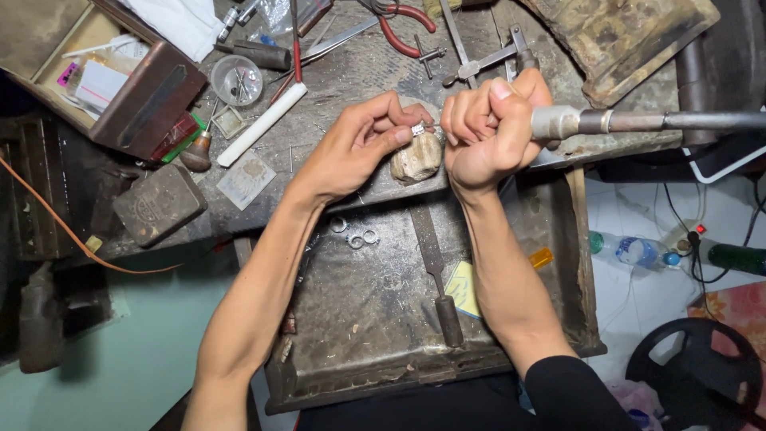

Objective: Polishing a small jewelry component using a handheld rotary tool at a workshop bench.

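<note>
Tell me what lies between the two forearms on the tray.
In the head view, a file lies on the tray between them, with a yellow card beside it.

I have one view only, from the head camera, looking steeply down and close on the bench (351,72); both forearms enter from the bottom edge, floor at the frame's right.

Open drawer tray (375,319) offers room; file (435,275) and rings (355,236) lie there; benchtop (351,72) crowded.
</note>
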